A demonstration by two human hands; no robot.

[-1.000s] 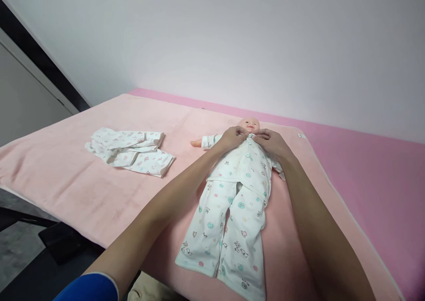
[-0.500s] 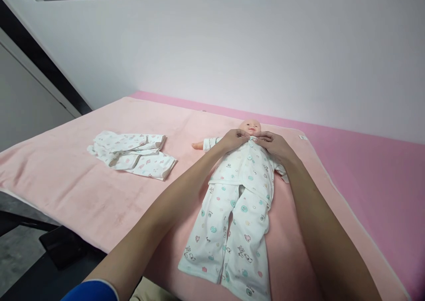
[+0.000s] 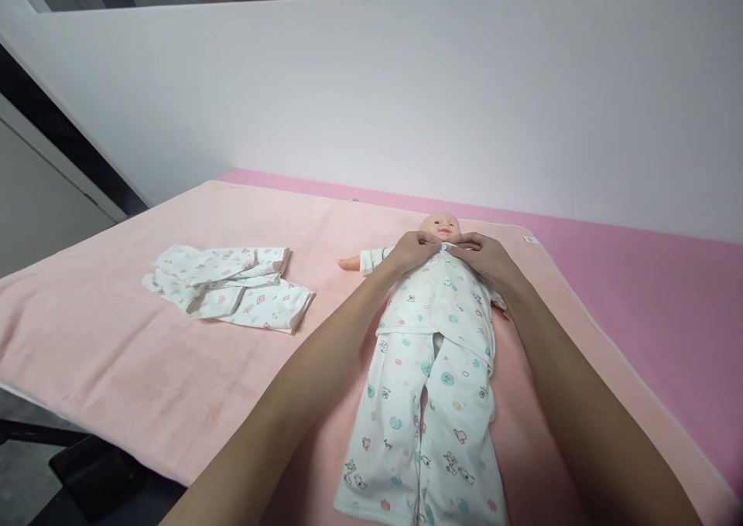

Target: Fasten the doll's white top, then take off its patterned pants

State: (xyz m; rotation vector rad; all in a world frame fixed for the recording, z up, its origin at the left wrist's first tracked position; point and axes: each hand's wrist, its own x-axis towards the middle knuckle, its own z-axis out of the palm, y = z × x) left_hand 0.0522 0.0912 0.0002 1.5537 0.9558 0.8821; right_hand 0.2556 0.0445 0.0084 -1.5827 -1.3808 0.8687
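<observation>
A baby doll (image 3: 444, 225) lies on its back on a pink blanket (image 3: 174, 371), dressed in a white printed pyjama top (image 3: 441, 298) and matching trousers (image 3: 423, 425). My left hand (image 3: 413, 249) and my right hand (image 3: 481, 255) meet at the doll's neck, each pinching one side of the top's collar just below the chin. Both hands have their fingers curled shut on the fabric. A row of small buttons runs down the front of the top. One bare doll hand (image 3: 348, 264) sticks out to the left.
A second set of folded white printed baby clothes (image 3: 229, 286) lies on the blanket to the left. A brighter pink mat (image 3: 638, 278) shows beyond the blanket on the right. A white wall (image 3: 406, 100) stands behind; the table's front edge drops off at the lower left.
My hands have stayed at the doll's collar with only small finger shifts. The view has shifted slightly, so the doll sits a little lower and further right in the picture.
</observation>
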